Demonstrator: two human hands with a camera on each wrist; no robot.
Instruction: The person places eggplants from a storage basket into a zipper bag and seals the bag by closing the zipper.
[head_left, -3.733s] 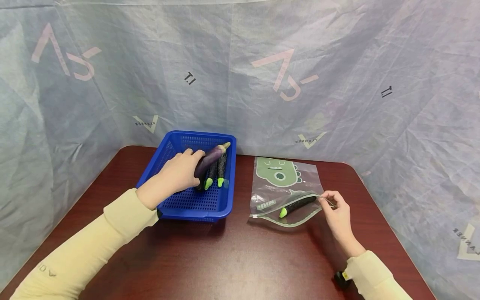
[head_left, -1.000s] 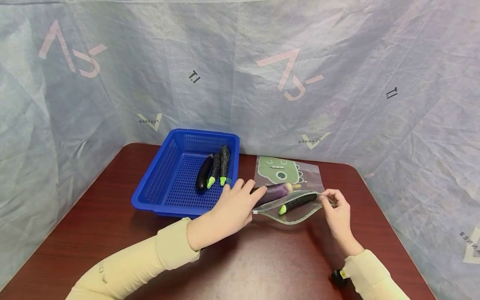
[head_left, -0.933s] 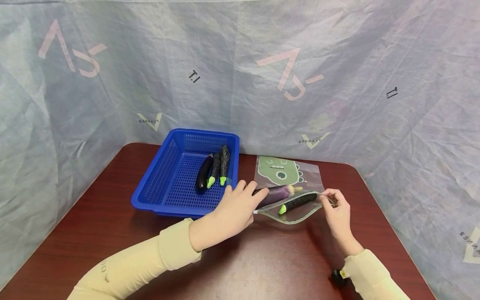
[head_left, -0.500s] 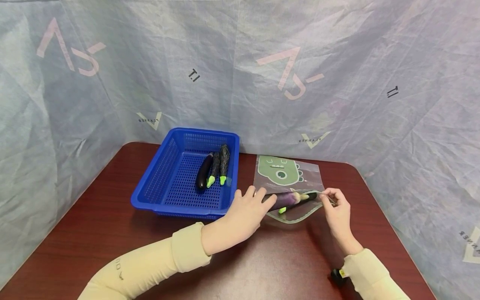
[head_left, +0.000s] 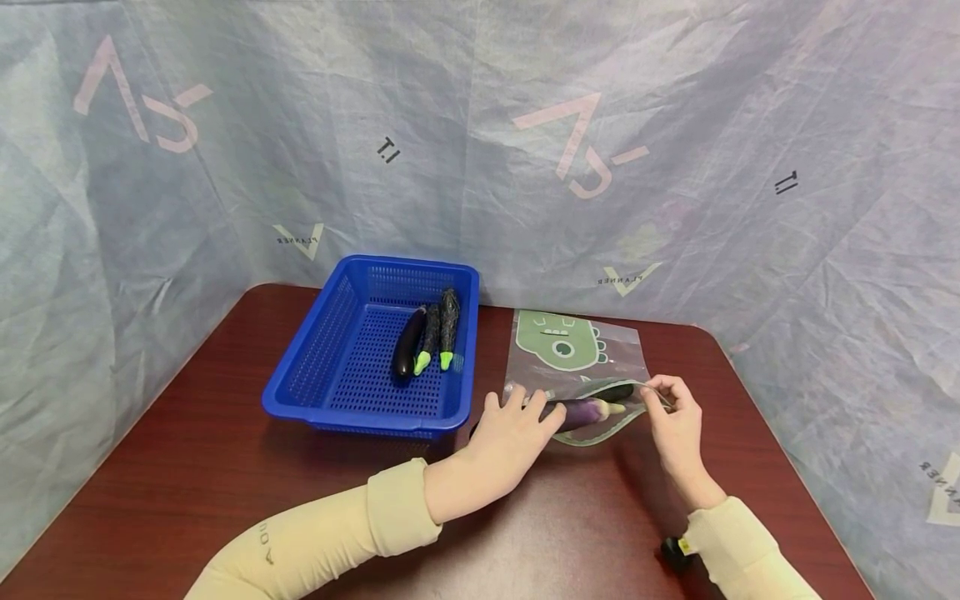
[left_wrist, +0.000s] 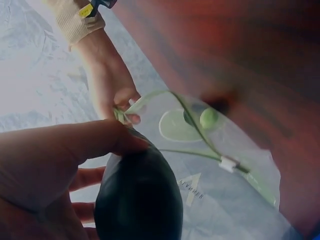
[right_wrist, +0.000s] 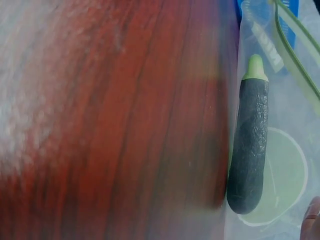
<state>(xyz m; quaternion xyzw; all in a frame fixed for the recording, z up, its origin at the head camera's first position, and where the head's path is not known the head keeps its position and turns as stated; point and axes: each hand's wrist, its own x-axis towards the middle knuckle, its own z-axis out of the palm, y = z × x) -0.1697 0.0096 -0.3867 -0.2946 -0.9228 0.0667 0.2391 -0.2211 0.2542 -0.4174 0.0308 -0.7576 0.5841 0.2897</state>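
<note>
My left hand (head_left: 510,442) grips a purple eggplant (head_left: 585,412) by its dark rounded end. Its pale stem points right, over the mouth of a clear zip bag (head_left: 555,340) printed with a green cartoon creature. At the mouth's right end, my right hand (head_left: 675,429) pinches the bag's edge and keeps the mouth spread. Inside the bag lies a dark, rough-skinned cucumber (right_wrist: 250,145) with a light green end; the eggplant partly hides it in the head view. The left wrist view shows the eggplant's blunt end under the thumb and the bag's white slider (left_wrist: 228,164).
A blue perforated basket (head_left: 360,421) stands left of the bag. It holds a dark eggplant (head_left: 407,346) and two dark cucumbers (head_left: 448,325) with green ends. A printed grey cloth (head_left: 480,150) rises behind the reddish-brown table (head_left: 555,542).
My left hand has taken the eggplant out of the basket and carried it right to the bag's mouth, lately shifting slightly right and down. My right hand stays at the bag's edge.
</note>
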